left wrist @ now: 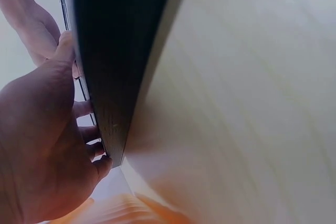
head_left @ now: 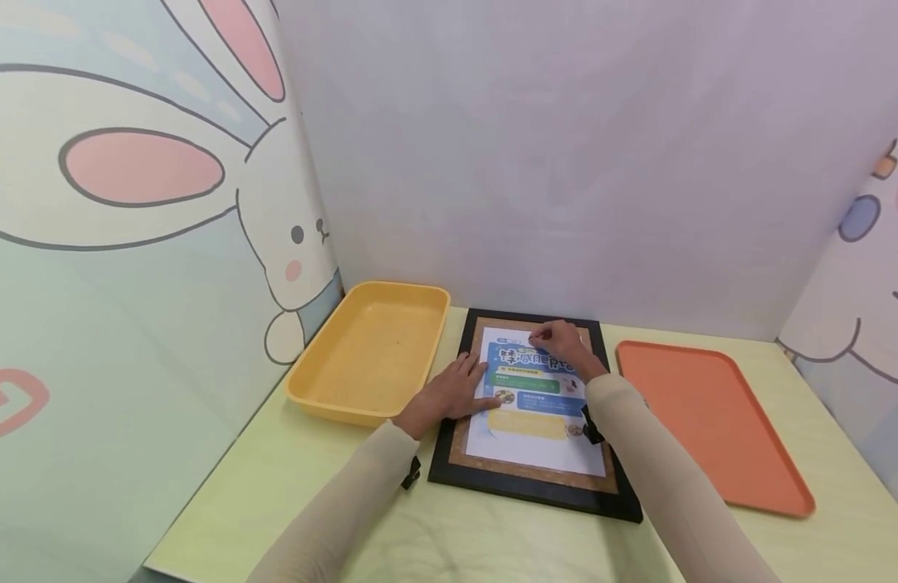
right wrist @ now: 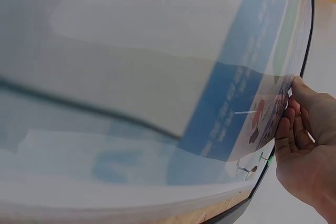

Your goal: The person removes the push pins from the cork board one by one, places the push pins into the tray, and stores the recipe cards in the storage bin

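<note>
1. over the left edge of the printed paper poster, the left hand lies palm down, fingers spread.
2. near its top, the right hand bends thumb and fingers together; whether they pinch anything, i cannot tell.
3. the poster lies on a black-framed corkboard on the pale worktop.
4. a deep yellow tray stands left, a shallow orange tray right.

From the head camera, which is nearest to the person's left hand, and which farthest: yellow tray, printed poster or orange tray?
1. Printed poster: beneath the left hand, which overlaps its left edge.
2. Yellow tray: just to the hand's left.
3. Orange tray: far right, beyond the poster.
</note>
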A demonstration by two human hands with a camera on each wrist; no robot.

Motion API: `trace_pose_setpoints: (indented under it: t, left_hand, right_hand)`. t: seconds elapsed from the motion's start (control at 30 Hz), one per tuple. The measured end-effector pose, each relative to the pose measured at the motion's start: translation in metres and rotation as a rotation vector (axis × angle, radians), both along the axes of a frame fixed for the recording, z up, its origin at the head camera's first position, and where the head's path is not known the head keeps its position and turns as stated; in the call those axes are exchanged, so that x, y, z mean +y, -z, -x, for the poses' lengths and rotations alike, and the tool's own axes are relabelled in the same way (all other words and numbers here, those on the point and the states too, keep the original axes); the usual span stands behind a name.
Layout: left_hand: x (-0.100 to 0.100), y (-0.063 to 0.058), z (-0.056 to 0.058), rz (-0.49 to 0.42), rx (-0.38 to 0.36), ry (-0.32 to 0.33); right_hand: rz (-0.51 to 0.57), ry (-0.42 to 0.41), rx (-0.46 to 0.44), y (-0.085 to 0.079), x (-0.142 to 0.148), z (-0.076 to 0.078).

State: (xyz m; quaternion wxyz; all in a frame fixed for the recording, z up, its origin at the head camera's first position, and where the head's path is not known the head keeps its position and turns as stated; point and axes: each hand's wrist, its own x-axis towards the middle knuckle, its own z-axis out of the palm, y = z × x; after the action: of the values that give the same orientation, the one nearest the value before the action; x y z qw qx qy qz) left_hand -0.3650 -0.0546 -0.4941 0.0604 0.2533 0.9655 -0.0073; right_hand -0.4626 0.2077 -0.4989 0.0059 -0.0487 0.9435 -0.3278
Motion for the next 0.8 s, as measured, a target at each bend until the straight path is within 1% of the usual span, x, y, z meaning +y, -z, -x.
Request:
trace_pose_setpoints:
  t: [0.13, 0.23, 0.4, 0.63, 0.8]
  left_hand:
    - [0.000, 0.001, 0.000, 0.004, 0.002, 0.000]
    - [0.000, 0.001, 0.000, -0.001, 0.001, 0.003]
    - [0.001, 0.002, 0.000, 0.002, -0.007, 0.000]
    - [0.001, 0.001, 0.001, 0.008, 0.003, -0.001]
    - [0.001, 0.000, -0.001, 0.000, -0.010, -0.004]
  right_hand:
    - [0.000, -0.014, 0.039, 0.002, 0.001, -0.001]
    - [-0.004, -0.004, 0.055, 0.005, 0.000, 0.000]
    - [-0.006, 0.024, 0.046, 0.007, -0.001, 0.000]
    - [0.035, 0.015, 0.069, 0.003, 0.001, -0.006]
    - [0.065, 0.022, 0.076, 0.000, 0.003, -0.012]
